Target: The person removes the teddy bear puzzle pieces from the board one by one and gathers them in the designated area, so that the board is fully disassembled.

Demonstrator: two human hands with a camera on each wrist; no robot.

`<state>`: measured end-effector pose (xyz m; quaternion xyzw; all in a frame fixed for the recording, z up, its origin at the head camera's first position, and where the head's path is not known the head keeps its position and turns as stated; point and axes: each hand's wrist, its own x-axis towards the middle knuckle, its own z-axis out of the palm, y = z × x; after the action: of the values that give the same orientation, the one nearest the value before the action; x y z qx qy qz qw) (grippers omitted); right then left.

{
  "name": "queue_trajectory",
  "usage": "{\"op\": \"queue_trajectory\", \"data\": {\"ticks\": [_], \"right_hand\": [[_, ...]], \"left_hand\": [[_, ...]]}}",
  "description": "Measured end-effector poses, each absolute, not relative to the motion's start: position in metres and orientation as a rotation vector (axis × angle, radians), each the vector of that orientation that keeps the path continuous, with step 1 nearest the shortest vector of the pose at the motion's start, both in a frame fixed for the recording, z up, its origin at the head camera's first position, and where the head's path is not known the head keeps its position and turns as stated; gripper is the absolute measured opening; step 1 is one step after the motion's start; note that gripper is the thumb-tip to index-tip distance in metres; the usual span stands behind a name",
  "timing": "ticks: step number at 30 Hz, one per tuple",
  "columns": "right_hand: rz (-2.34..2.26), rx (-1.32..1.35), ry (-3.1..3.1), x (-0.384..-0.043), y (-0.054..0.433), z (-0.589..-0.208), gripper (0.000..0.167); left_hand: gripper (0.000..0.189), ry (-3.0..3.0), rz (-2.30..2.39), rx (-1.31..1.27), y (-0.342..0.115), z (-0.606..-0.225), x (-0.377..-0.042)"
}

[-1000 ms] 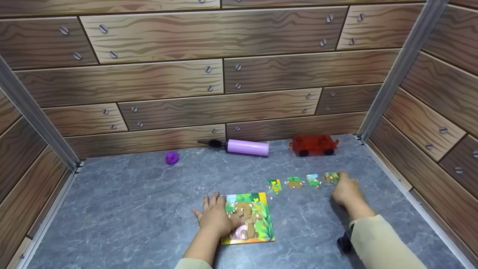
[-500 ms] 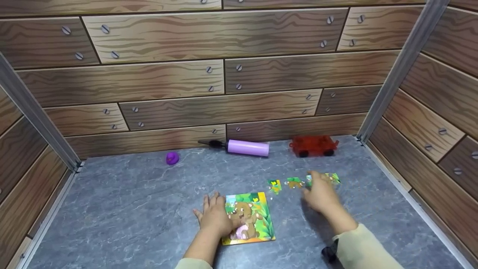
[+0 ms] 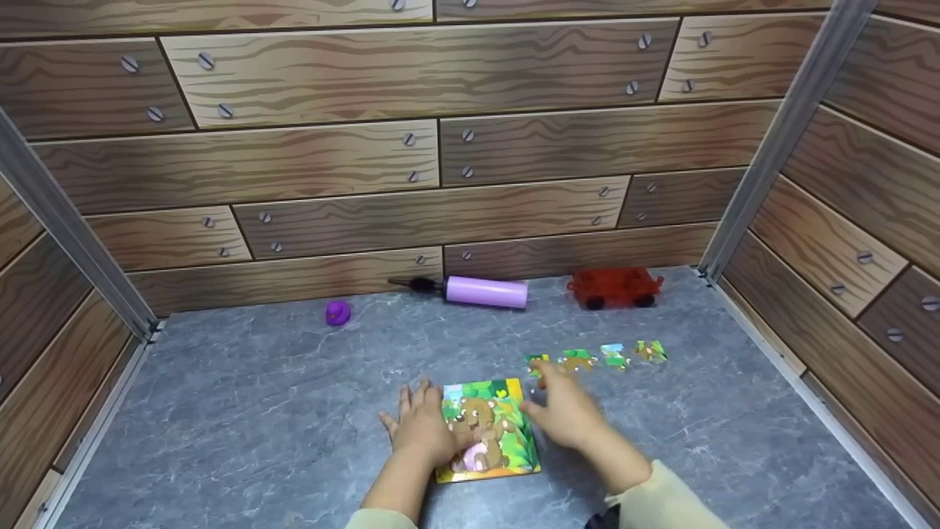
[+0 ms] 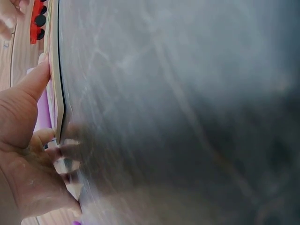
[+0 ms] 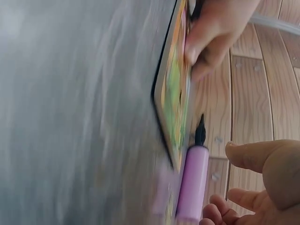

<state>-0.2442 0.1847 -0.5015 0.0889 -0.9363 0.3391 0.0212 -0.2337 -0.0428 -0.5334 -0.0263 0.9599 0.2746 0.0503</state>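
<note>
A bear jigsaw puzzle board [image 3: 518, 441] lies flat on the grey floor in the head view. My left hand [image 3: 424, 433] rests on its left side, the thumb lying across the picture and the other fingers spread on the floor. Just right of the board hovers my right hand [image 3: 569, 415], fingers relaxed and apart. Its fingertips are over the leftmost loose puzzle piece [image 3: 537, 358] and partly cover it. In the right wrist view nothing shows between the fingers of the right hand [image 5: 262, 183]. The left wrist view shows the left thumb [image 4: 37, 77] against the board's edge.
More loose puzzle pieces continue the row: a brown-and-green one [image 3: 577, 358], a blue-and-green one [image 3: 614, 356] and another [image 3: 651, 351]. Along the back wall are a purple rubber duck [image 3: 338, 313], a lilac hand pump [image 3: 486, 292] and a red toy wagon [image 3: 615, 287].
My right hand has moved left along the row of pieces, from the rightmost piece to the leftmost one near the board. The left hand and the board have stayed in place.
</note>
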Motion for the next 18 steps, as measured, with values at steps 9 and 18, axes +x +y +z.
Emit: {"op": "queue_trajectory", "data": {"ticks": [9, 18], "right_hand": [[1.156, 0.454, -2.937, -0.234, 0.163, -0.512, 0.073], [1.169, 0.500, -3.023, -0.233, 0.151, -0.519, 0.065]], "left_hand": [[0.107, 2.947, 0.833, -0.050, -0.044, -0.537, -0.235], [0.107, 2.941, 0.831, -0.058, -0.043, -0.535, -0.234]]}}
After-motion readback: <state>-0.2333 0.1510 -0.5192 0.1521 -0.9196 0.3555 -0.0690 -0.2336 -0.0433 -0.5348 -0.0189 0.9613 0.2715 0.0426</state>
